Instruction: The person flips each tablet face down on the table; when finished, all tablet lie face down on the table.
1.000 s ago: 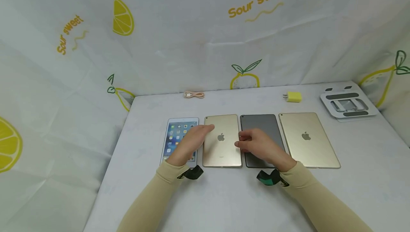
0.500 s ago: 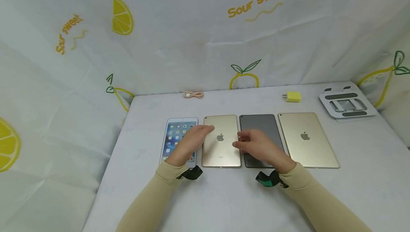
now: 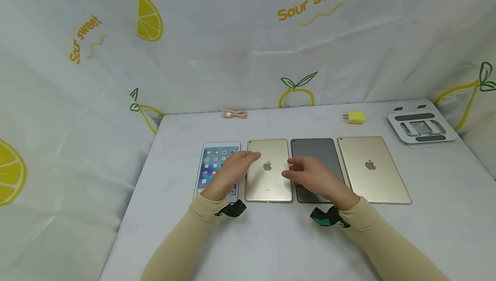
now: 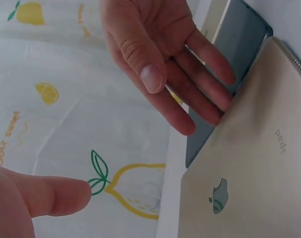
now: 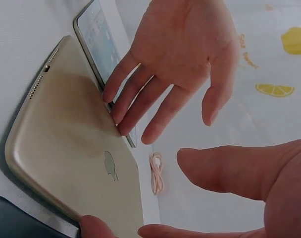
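Note:
A gold tablet lies back up between my hands. My left hand is at its left edge, partly over a white tablet whose lit screen shows app icons. At the gold tablet's right edge is my right hand, above a dark grey tablet. In the right wrist view the left hand's fingertips meet the gold tablet's side, extended. The left wrist view shows the right hand's fingers loosely extended against the opposite side. Neither hand curls round anything.
A larger gold tablet lies back up at the right of the row. Behind stand a coiled pink cable, a yellow charger plug and a folded white stand. A lemon-printed cloth hangs behind the white table.

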`<state>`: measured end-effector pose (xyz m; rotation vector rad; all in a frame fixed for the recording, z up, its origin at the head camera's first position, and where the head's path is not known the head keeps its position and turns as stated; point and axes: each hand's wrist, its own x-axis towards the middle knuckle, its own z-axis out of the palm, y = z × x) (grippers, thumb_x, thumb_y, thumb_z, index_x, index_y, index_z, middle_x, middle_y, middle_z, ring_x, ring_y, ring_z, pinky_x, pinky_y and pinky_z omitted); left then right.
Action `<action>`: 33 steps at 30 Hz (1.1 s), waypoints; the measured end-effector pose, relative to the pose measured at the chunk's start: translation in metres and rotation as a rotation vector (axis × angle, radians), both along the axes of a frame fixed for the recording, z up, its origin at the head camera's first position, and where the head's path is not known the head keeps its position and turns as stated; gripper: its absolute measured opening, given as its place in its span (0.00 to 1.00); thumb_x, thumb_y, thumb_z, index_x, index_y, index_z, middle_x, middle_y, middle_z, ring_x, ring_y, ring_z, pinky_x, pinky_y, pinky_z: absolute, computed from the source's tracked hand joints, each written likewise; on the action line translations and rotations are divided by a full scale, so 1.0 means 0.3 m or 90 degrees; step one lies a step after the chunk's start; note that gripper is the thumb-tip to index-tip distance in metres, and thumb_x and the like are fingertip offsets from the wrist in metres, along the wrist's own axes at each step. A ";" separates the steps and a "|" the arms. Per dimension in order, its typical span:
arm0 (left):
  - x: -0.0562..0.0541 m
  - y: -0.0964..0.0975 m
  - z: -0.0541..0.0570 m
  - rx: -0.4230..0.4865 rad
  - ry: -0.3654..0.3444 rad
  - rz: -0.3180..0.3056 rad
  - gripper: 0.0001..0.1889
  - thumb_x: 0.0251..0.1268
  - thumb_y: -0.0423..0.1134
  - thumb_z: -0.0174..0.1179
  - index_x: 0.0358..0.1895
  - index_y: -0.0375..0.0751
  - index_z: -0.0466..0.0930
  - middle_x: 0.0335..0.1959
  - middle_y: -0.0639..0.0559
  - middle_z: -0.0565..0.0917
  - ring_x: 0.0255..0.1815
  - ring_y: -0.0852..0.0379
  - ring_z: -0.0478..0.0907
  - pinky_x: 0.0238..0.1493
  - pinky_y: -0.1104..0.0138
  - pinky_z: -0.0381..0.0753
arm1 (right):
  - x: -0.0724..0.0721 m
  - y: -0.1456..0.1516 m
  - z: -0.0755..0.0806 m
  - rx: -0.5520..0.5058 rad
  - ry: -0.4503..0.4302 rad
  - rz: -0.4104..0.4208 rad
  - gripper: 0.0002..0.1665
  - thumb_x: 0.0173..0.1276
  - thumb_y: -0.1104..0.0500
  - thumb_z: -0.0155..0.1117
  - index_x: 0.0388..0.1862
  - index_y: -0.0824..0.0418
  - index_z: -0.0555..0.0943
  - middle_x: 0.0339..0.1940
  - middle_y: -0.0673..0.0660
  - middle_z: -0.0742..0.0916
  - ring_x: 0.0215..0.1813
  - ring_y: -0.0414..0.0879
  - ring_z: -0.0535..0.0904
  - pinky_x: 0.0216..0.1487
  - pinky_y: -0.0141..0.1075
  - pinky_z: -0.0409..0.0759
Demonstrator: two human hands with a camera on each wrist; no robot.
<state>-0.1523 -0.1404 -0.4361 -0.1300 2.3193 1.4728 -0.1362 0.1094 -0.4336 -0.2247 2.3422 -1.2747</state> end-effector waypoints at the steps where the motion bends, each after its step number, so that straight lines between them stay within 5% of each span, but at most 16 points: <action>1: 0.001 -0.003 -0.001 0.000 0.001 0.001 0.35 0.79 0.63 0.56 0.74 0.39 0.78 0.78 0.44 0.77 0.81 0.40 0.70 0.80 0.36 0.69 | -0.001 -0.002 -0.001 -0.004 0.002 0.002 0.40 0.79 0.51 0.67 0.78 0.75 0.70 0.68 0.72 0.84 0.54 0.54 0.91 0.62 0.51 0.87; 11: 0.003 -0.037 -0.002 -0.009 -0.007 0.005 0.39 0.78 0.64 0.57 0.79 0.37 0.72 0.79 0.42 0.74 0.81 0.40 0.71 0.80 0.39 0.71 | -0.015 -0.033 -0.001 0.012 0.042 0.022 0.39 0.80 0.45 0.64 0.78 0.69 0.73 0.73 0.68 0.83 0.73 0.63 0.81 0.70 0.56 0.83; 15: 0.007 -0.063 0.013 -0.035 0.006 0.005 0.40 0.78 0.63 0.57 0.81 0.38 0.68 0.82 0.42 0.72 0.82 0.39 0.69 0.81 0.40 0.70 | -0.023 -0.077 0.008 0.016 0.050 0.015 0.38 0.80 0.43 0.64 0.79 0.65 0.74 0.72 0.65 0.85 0.73 0.61 0.82 0.69 0.55 0.84; 22: 0.043 -0.189 0.018 -0.127 0.055 0.045 0.38 0.80 0.61 0.56 0.84 0.44 0.65 0.83 0.43 0.71 0.81 0.38 0.72 0.76 0.38 0.75 | -0.043 -0.262 0.016 -0.010 0.034 0.044 0.40 0.81 0.42 0.64 0.83 0.62 0.70 0.77 0.63 0.81 0.75 0.60 0.81 0.70 0.55 0.84; 28: 0.074 -0.308 -0.010 -0.226 0.101 0.093 0.41 0.80 0.58 0.55 0.84 0.34 0.62 0.81 0.31 0.70 0.80 0.32 0.70 0.77 0.36 0.73 | -0.042 -0.421 0.013 0.021 0.048 0.069 0.44 0.79 0.41 0.64 0.84 0.63 0.67 0.77 0.66 0.81 0.73 0.62 0.82 0.70 0.58 0.83; 33: 0.095 -0.367 -0.029 -0.253 0.085 0.116 0.42 0.80 0.56 0.55 0.83 0.29 0.59 0.80 0.26 0.70 0.81 0.30 0.69 0.78 0.36 0.72 | -0.033 -0.489 -0.003 0.061 0.048 0.072 0.46 0.78 0.41 0.65 0.83 0.67 0.67 0.77 0.68 0.80 0.78 0.63 0.77 0.77 0.60 0.77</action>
